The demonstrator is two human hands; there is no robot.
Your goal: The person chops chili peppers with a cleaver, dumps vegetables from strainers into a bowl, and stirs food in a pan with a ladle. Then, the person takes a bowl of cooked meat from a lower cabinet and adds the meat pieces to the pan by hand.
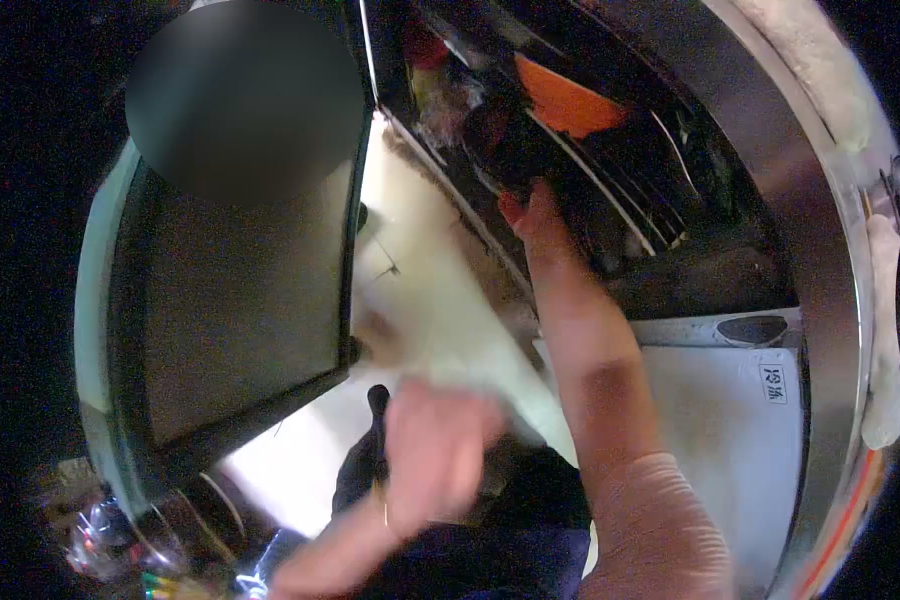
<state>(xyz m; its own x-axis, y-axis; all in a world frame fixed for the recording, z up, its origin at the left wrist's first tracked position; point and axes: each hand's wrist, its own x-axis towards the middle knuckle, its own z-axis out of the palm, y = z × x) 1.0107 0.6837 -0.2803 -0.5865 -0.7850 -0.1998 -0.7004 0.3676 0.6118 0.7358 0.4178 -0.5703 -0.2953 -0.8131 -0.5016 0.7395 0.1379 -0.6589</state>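
My right arm stretches up into a dark, cluttered compartment (750, 265). My right hand (532, 208) is at a black object (500, 145) inside it, and most of its fingers are lost in shadow. Whether it grips that object, I cannot tell. Just beyond the hand lies a flat orange piece (570, 97), beside several dark, shiny strips. Lower down, my left hand (435, 445) is in front of my body, smeared by motion. Its fingers look bent, but I cannot make out whether they hold anything.
On the left stands an open door-like panel (245, 310) with a dark frame. Below the compartment, at right, is a white panel (710, 430) with a small label (774, 384). Shiny clutter (110, 535) lies at lower left. A pale floor (420, 260) shows between.
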